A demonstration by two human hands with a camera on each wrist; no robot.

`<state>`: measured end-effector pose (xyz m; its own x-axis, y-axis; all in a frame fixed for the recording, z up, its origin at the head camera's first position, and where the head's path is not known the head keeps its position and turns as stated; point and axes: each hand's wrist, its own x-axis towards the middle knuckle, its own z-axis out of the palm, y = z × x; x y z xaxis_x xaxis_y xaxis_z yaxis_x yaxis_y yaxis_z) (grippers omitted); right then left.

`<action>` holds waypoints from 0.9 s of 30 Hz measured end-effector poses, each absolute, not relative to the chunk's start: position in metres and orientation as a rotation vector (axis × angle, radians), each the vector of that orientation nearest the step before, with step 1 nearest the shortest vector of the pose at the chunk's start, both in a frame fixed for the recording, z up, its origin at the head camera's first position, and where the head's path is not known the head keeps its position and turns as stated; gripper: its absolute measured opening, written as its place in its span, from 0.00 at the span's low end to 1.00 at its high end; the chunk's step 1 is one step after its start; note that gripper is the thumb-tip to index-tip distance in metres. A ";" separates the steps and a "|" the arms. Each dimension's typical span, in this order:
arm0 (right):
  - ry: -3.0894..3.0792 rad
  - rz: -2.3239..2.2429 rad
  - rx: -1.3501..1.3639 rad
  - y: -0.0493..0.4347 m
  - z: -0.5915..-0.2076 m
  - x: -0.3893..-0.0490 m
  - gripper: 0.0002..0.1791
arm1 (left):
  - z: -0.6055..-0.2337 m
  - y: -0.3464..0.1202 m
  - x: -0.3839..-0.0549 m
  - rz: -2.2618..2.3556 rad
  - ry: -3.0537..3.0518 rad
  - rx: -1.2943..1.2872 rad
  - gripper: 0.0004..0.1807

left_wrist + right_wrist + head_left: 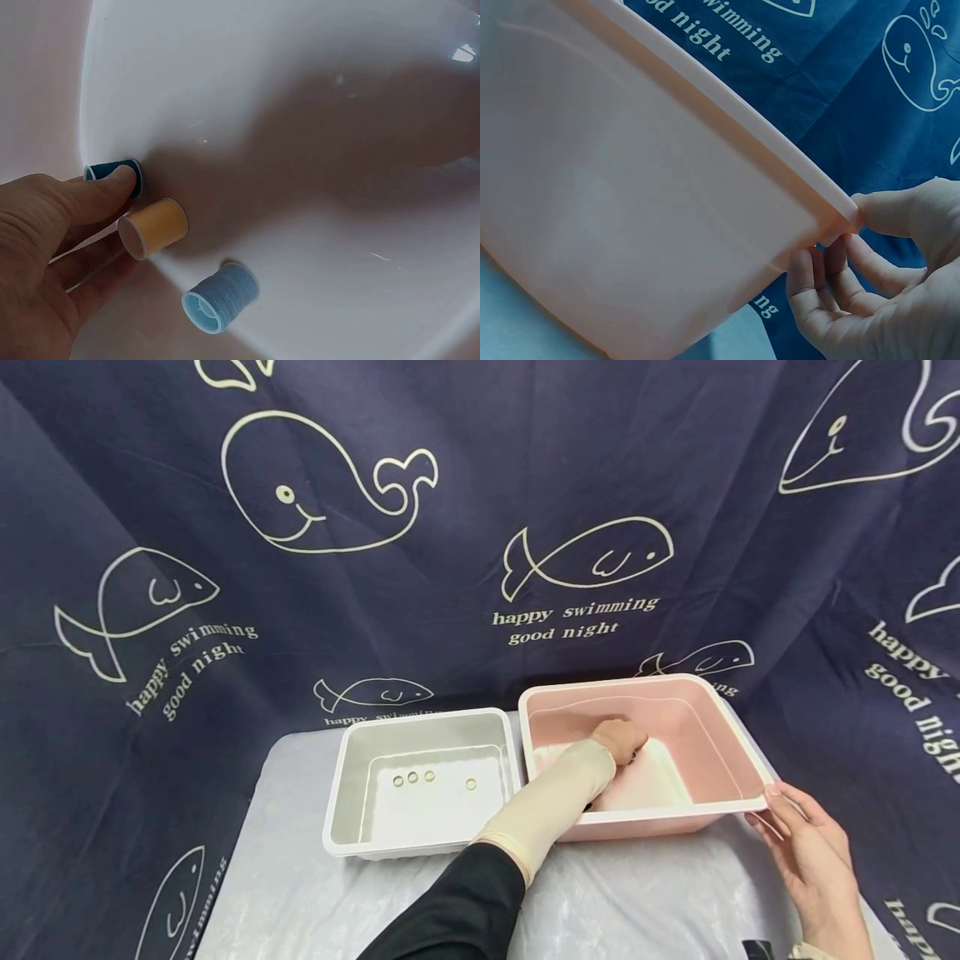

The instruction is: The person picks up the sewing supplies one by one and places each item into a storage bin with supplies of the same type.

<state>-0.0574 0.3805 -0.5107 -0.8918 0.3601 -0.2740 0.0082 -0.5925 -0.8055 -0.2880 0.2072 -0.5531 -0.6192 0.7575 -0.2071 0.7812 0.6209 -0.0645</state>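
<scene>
My left hand (621,739) reaches down into the pink bin (727,735). In the left wrist view its thumb and fingers pinch a dark teal thread spool (116,174) near the bin's wall. A yellow thread spool (156,227) lies against or just beside the lower fingers; whether they touch it I cannot tell. Apart from the hand, a light blue thread spool (221,296) lies on its side. My right hand (813,847) grips the near right corner of the pink bin's rim, thumb above and fingers curled beneath.
Left of the pink bin stands a white bin (345,785) with several small round ring-like pieces (412,777) on its floor. Both bins are on a table with a pale cloth (300,893). A dark blue curtain (450,593) with whale and fish drawings hangs behind.
</scene>
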 end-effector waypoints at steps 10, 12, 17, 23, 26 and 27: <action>-1.281 2.561 -0.618 0.380 -0.510 -0.057 0.14 | -0.548 0.203 -0.287 -0.191 2.673 1.295 0.04; -1.281 2.557 -0.624 0.380 -0.510 -0.057 0.14 | -0.546 0.202 -0.287 -0.179 2.675 1.288 0.04; -1.279 2.557 -0.638 0.379 -0.509 -0.058 0.13 | -0.542 0.200 -0.286 -0.153 2.650 1.257 0.04; -1.267 2.579 -0.625 0.378 -0.509 -0.058 0.14 | -0.530 0.195 -0.285 -0.125 2.645 1.178 0.05; -1.269 2.579 -0.633 0.378 -0.508 -0.059 0.14 | -0.524 0.194 -0.283 -0.101 2.645 1.150 0.06; -1.269 2.580 -0.637 0.378 -0.507 -0.059 0.14 | -0.522 0.194 -0.283 -0.103 2.645 1.143 0.06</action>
<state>-0.0593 0.3778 -0.5070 -0.8882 0.3557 -0.2909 0.0133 -0.6130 -0.7900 -0.2831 0.1936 -0.5220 -0.6577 0.7060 -0.2628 0.7243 0.6885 0.0369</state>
